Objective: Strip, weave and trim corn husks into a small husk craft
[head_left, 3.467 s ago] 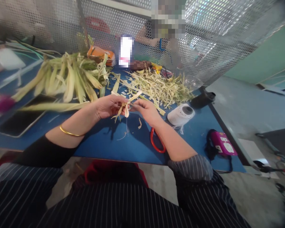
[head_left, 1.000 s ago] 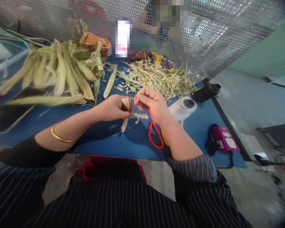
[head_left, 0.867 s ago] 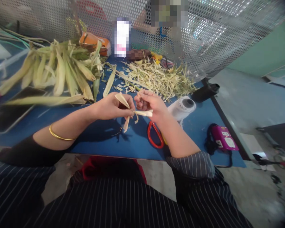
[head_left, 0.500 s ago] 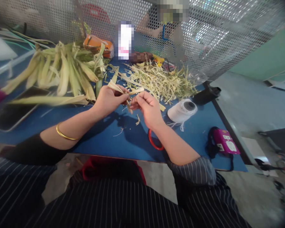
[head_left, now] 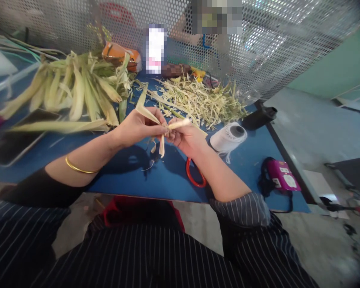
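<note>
Pale corn husk strips (head_left: pixel 149 113) meet in a small folded knot between my two hands above the blue table (head_left: pixel 129 186). My left hand (head_left: pixel 141 126) pinches them with thumb and forefinger; one strip rises over its fingers. My right hand (head_left: pixel 184 136) has its fingers closed at the same knot, and a light strip end lies across it. Short ends hang below the fingertips. What lies inside the fingers is partly hidden. A red ring-shaped handle (head_left: pixel 195 173) rests under my right wrist.
Corn husks (head_left: pixel 78 90) are piled at left beside a dark tablet-like slab (head_left: pixel 18 140). Shredded husk (head_left: pixel 198 98) heaps at the back against a perforated metal screen (head_left: pixel 180 24). At right are a white thread spool (head_left: pixel 228 137), a black cylinder (head_left: pixel 261 118) and a magenta box (head_left: pixel 283 176).
My hands have come closer together, and my right hand has turned, its fingers now at the knot. The husk ends hang lower and show more plainly. The view has shifted slightly.
</note>
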A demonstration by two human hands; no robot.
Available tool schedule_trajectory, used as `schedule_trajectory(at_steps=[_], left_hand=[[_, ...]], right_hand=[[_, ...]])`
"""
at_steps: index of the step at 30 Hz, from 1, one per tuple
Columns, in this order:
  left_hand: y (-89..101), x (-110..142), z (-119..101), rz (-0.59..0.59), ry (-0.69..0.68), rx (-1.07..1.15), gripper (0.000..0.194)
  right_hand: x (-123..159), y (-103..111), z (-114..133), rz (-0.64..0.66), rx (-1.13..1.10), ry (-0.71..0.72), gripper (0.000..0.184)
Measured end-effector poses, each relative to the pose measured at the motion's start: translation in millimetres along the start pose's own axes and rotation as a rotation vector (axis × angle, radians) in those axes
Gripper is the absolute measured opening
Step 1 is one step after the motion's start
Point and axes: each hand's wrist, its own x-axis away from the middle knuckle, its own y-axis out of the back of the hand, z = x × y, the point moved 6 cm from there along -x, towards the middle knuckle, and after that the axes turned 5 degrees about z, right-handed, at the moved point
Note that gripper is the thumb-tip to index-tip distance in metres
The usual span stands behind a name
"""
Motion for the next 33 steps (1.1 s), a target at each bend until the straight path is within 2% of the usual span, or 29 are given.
schedule_trajectory(at_steps=[3, 5, 7, 10, 12, 15, 16, 17, 18, 20, 22, 23, 25, 28, 30, 33], left_hand=[[15.9, -2.6, 3.4, -0.253, -0.05, 0.016, 0.016], [24.3, -3.0, 7.7, -0.371, -0.043, -0.018, 0.015], [28.6, -2.7, 11.8, -0.421, -0.018, -0.082, 0.015], [23.6, -3.0, 15.0, -0.319, 0.007, -0.223, 0.012], [12.1, -3.1, 16.1, -0.13, 0.027, -0.289, 0.01], [-8.9, 1.2, 15.1, 0.206, 0.091, -0.23, 0.01], [-13.2, 3.0, 13.0, 0.273, 0.108, -0.185, 0.01], [-13.7, 3.6, 9.2, 0.274, 0.101, -0.135, 0.01], [-11.3, 3.0, 5.3, 0.229, 0.082, -0.088, 0.011], [-1.1, 0.3, 0.8, 0.062, 0.038, -0.01, 0.012], [10.9, -2.4, 3.2, -0.124, 0.024, 0.04, 0.014], [16.1, -3.5, 6.7, -0.203, 0.033, 0.056, 0.014], [23.4, -5.2, 14.8, -0.311, 0.067, 0.065, 0.013], [25.3, -6.3, 21.7, -0.337, 0.095, -0.018, 0.009], [19.1, -6.1, 22.5, -0.246, 0.11, -0.12, 0.007], [0.0, -3.4, 22.5, 0.039, 0.146, -0.202, 0.006]], right_hand=[[3.0, -4.7, -0.4, -0.049, 0.104, 0.108, 0.018], [9.9, -11.6, 8.1, -0.072, 0.369, 0.22, 0.019], [18.6, -22.3, 19.0, -0.072, 0.706, 0.331, 0.019], [30.6, -36.8, 35.9, -0.066, 1.116, 0.503, 0.02], [33.9, -38.1, 45.5, -0.086, 1.261, 0.574, 0.02], [27.4, -24.0, 51.4, -0.079, 1.215, 0.506, 0.019], [22.8, -16.4, 49.9, -0.057, 1.131, 0.439, 0.018], [18.0, -8.7, 46.5, -0.029, 1.03, 0.358, 0.018], [13.5, -1.8, 41.6, -0.004, 0.921, 0.274, 0.017], [7.6, 6.7, 31.5, 0.036, 0.751, 0.142, 0.017], [6.8, 4.9, 25.7, 0.074, 0.718, 0.099, 0.017], [8.2, 0.1, 25.1, 0.096, 0.757, 0.116, 0.018], [14.4, -14.6, 29.4, 0.122, 0.904, 0.241, 0.017], [28.5, -38.0, 40.9, 0.106, 1.113, 0.521, 0.016], [34.1, -45.1, 45.6, 0.092, 1.173, 0.625, 0.015], [31.8, -36.0, 50.9, 0.045, 1.147, 0.628, 0.016]])
